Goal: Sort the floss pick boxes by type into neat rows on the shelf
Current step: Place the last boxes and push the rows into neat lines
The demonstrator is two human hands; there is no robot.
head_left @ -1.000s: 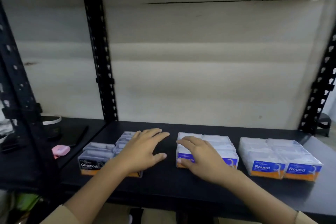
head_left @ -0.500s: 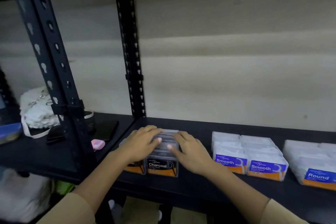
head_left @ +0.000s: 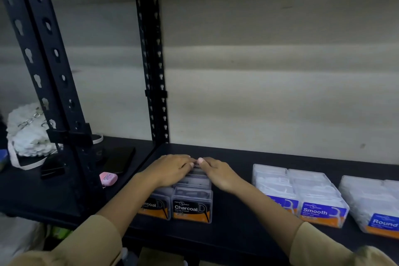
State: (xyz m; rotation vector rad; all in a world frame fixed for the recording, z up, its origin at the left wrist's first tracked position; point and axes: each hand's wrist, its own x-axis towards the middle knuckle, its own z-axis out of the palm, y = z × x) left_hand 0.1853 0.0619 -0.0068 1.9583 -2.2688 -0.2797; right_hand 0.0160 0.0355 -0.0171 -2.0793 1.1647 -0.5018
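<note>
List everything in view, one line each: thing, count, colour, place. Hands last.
Charcoal boxes: two rows, total hidden; black-orange labels; shelf left.
Smooth boxes: two rows; blue-orange labels; shelf middle.
Round boxes: cut off; blue-orange label; shelf right.
shelf: one; black; under all boxes.
pink case: one; pink; neighbouring shelf, left.
fluffy bag: one; white; far left.
left hand: one; on Charcoal boxes.
right hand: one; on Charcoal boxes.

Bare shelf (head_left: 233, 211) gap between Charcoal boxes (head_left: 192, 207) and Smooth boxes (head_left: 319, 211), upright post (head_left: 153, 71) left
</note>
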